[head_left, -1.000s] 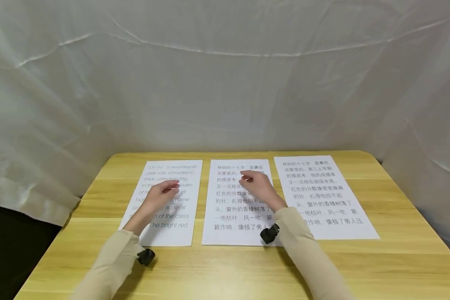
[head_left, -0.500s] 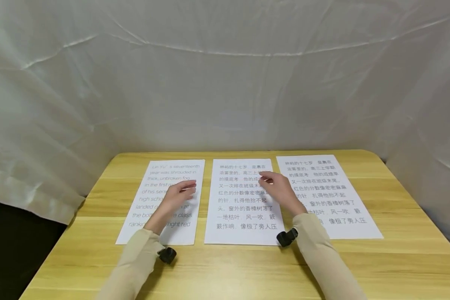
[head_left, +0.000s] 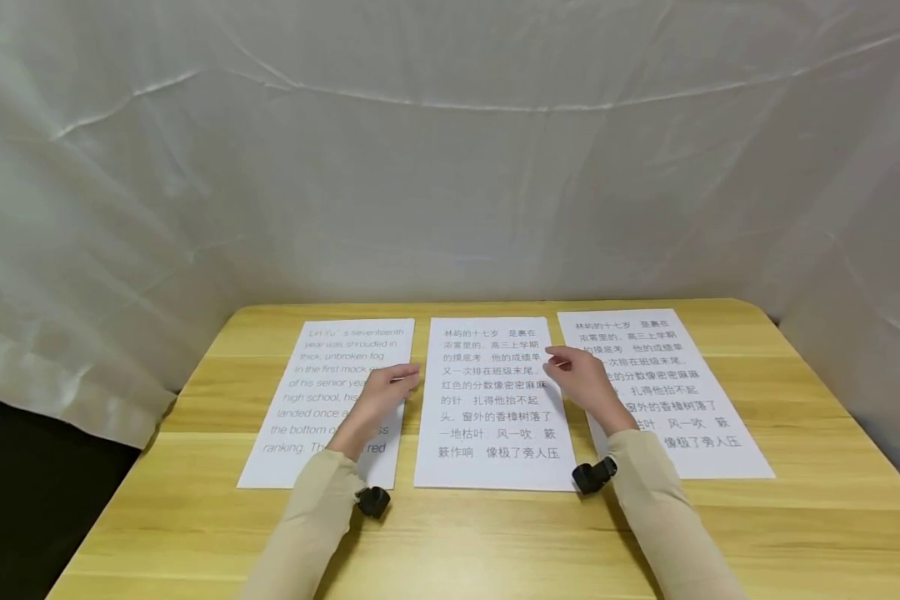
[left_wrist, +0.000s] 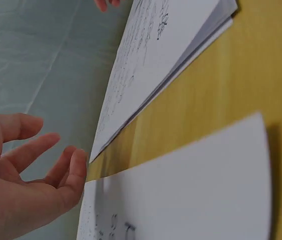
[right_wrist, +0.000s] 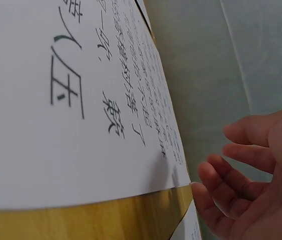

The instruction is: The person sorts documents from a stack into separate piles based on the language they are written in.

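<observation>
Three printed sheets lie side by side on the table. My left hand (head_left: 378,400) hovers over the right part of the English sheet (head_left: 292,417), its fingers loosely bent and holding nothing. Over the gap between the middle sheet (head_left: 495,467) and the right sheet (head_left: 708,408) is my right hand (head_left: 585,383), also with nothing in it. In the left wrist view the left hand (left_wrist: 30,175) shows thumb and fingers apart, near a sheet's edge. The right wrist view shows the right hand (right_wrist: 261,175) with spread, relaxed fingers beside the large-print Chinese page (right_wrist: 40,165).
The wooden table (head_left: 457,550) extends in front of the sheets. A pale hanging cloth (head_left: 450,200) stands behind it and at both sides. Black devices are strapped at both wrists, and a dark area (head_left: 30,492) is at the lower left.
Both hands have moved to the right, the left across the English sheet and the right off the middle sheet's text towards the right sheet. The view has shifted slightly.
</observation>
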Demonstrator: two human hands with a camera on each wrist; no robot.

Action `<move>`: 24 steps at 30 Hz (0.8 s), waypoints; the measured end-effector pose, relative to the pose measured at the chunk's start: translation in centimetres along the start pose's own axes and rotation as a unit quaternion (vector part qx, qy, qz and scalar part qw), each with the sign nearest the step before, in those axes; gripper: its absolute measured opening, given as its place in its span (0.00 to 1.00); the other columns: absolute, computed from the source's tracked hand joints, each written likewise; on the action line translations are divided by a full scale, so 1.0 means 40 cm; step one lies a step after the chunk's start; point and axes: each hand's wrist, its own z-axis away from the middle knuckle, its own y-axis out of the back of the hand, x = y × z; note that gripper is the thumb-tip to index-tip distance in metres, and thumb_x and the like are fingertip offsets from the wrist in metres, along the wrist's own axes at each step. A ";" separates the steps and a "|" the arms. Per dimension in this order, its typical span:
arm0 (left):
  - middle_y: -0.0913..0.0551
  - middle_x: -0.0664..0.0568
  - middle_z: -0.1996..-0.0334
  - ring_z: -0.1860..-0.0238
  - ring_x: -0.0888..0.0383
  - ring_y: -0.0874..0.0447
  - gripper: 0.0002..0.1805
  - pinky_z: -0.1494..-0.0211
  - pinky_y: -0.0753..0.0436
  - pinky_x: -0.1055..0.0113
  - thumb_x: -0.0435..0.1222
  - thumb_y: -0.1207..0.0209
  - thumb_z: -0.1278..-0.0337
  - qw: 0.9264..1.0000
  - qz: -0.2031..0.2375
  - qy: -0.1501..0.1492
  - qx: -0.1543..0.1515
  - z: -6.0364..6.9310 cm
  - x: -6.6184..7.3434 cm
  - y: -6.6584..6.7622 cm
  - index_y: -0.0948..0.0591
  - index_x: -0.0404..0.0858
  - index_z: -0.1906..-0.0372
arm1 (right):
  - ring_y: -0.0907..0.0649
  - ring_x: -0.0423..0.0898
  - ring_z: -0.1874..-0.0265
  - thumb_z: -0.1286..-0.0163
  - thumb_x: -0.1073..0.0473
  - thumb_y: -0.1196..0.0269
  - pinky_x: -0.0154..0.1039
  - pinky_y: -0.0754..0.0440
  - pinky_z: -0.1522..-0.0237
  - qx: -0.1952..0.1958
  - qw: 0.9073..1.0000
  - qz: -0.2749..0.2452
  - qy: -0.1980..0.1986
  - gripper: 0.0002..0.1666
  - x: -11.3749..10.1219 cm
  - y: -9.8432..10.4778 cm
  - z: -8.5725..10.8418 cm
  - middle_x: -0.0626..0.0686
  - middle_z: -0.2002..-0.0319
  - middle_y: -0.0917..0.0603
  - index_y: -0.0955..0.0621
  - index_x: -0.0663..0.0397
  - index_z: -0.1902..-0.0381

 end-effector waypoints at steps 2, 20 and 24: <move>0.23 0.42 0.42 0.48 0.49 0.22 0.21 0.41 0.26 0.57 0.36 0.45 0.33 1.000 0.001 0.000 0.004 -0.004 -0.001 -0.008 0.25 0.33 0.38 | 0.21 0.58 0.51 0.30 0.61 0.44 0.50 0.23 0.50 -0.001 1.000 0.000 -0.009 0.25 0.006 0.001 -0.002 0.64 0.52 0.20 0.27 0.68 0.38; 0.25 0.41 0.44 0.50 0.50 0.23 0.23 0.47 0.23 0.60 0.34 0.46 0.33 0.998 -0.043 0.019 0.032 -0.042 -0.004 -0.045 0.28 0.31 0.36 | 0.24 0.51 0.64 0.31 0.61 0.42 0.38 0.25 0.67 -0.003 0.997 -0.011 -0.070 0.27 0.051 -0.012 -0.012 0.62 0.54 0.21 0.28 0.69 0.38; 0.25 0.41 0.42 0.45 0.49 0.25 0.24 0.42 0.25 0.58 0.34 0.46 0.34 0.997 -0.072 0.023 0.033 -0.040 0.001 -0.049 0.28 0.31 0.35 | 0.25 0.49 0.65 0.32 0.61 0.41 0.37 0.26 0.68 -0.008 0.996 -0.002 -0.084 0.26 0.056 -0.013 -0.017 0.61 0.56 0.21 0.27 0.68 0.38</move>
